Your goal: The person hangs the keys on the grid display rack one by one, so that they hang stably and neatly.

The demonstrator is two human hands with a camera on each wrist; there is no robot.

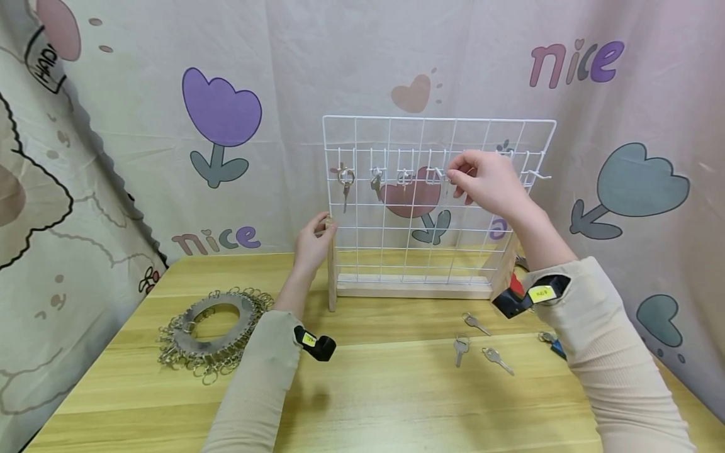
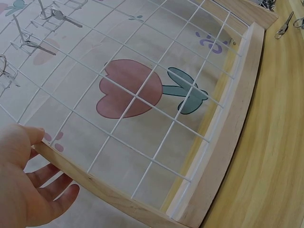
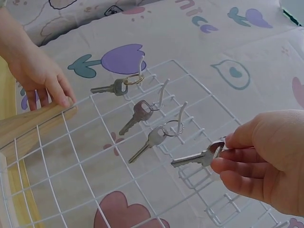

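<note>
A white wire grid rack (image 1: 362, 204) stands on a wooden base (image 1: 413, 290). Around the top of its left wooden upright (image 1: 332, 264), my left hand (image 1: 313, 242) holds on with thumb and fingers. My right hand (image 1: 489, 181) is at the front of the grid, near the row of hooks. In the right wrist view it pinches a silver key (image 3: 192, 159) at its ring end, the blade pointing left. Three keys hang by rings from hooks to the left: a brass-ringed key (image 3: 118, 87), a middle key (image 3: 141, 112) and a silver one (image 3: 154, 137).
Several loose keys lie on the table at front right, among them one silver key (image 1: 461, 352) and a blue-headed key (image 1: 557, 346). At left sits a flat grey ring (image 1: 184, 333) fringed with many small wire rings. A printed curtain (image 1: 306, 75) hangs behind the table.
</note>
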